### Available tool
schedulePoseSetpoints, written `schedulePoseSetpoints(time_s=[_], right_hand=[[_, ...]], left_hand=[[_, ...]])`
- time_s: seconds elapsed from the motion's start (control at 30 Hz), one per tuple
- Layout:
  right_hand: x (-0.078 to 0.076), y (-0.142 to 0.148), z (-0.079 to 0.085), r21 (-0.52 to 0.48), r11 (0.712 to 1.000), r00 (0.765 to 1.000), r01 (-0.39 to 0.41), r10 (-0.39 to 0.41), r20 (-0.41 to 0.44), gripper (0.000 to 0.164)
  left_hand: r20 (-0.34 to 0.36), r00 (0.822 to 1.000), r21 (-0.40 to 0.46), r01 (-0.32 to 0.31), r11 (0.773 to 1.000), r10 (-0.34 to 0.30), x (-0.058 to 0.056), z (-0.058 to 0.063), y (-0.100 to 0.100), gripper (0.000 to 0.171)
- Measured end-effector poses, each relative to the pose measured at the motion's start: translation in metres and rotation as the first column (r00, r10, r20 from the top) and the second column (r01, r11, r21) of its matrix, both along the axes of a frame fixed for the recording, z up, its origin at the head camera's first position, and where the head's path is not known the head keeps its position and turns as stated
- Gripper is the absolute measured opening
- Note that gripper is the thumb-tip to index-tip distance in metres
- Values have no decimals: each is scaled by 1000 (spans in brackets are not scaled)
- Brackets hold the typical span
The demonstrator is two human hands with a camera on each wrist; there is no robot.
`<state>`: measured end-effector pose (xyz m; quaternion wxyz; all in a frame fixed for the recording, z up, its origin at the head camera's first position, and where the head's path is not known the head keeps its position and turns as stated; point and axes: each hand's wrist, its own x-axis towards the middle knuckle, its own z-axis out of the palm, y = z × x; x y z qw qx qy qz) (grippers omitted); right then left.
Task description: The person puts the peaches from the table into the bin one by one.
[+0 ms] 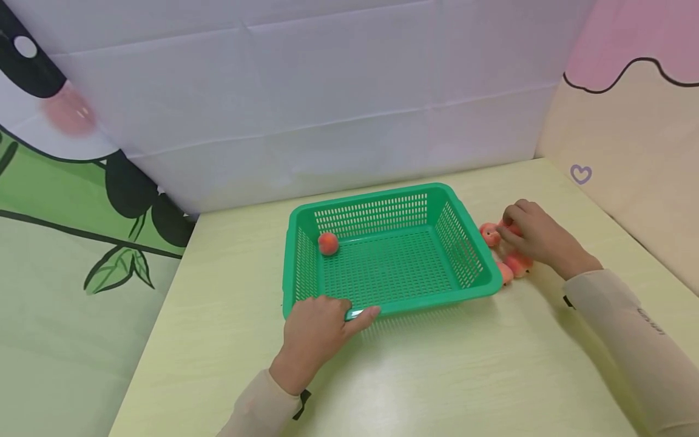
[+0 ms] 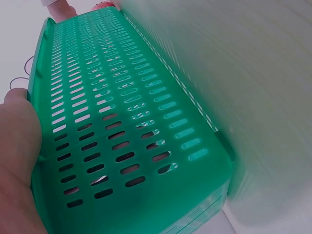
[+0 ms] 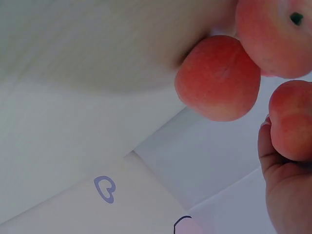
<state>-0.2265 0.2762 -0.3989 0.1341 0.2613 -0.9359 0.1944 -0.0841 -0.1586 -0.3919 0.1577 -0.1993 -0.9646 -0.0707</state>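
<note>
A green plastic basket (image 1: pixel 382 267) with slotted walls stands on the table, one peach (image 1: pixel 328 243) lying in its left part. My left hand (image 1: pixel 317 328) grips the near rim, thumb over the edge; the left wrist view shows the hand (image 2: pixel 19 151) beside the slotted wall. Just right of the basket, my right hand (image 1: pixel 540 235) holds a peach (image 3: pixel 291 122) in its fingers. Several other peaches are grouped about that hand: one (image 1: pixel 489 234) to its left, others (image 1: pixel 517 263) just below it. In the right wrist view a peach (image 3: pixel 219 78) sits near the held one.
The pale yellow-green table (image 1: pixel 437 370) extends around the basket. A whitish cloth wall (image 1: pixel 349 121) rises behind it, with a patterned panel (image 1: pixel 644 170) on the right bearing a purple heart and a green printed panel (image 1: pixel 65 249) on the left.
</note>
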Motion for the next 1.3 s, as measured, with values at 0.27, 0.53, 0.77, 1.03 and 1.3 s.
schedulePoseSetpoints(time_s=[0.27,0.53,0.77,1.03,1.3], right_hand=[[5,-3,18,-25,998,997,55,-53,56,15],[9,-17,37,-57,996,998,63,-64,-11,15],[10,-34,56,-9,992,992,125,-125,-14,15],[11,-56,75,-36,995,988,93,-96,-124,12],[9,-73,81,-100,993,944,-57,21,-328,8]], left_hand=[[-11,1000,2,4,1000,-4,1,0,1,72],[-1,1000,-4,-2,1000,2,1,0,1,72],[7,1000,-6,-6,1000,6,1,0,0,72],[6,1000,-6,-7,1000,7,2,0,0,72],[3,1000,0,-8,1000,8,1,-1,0,72]])
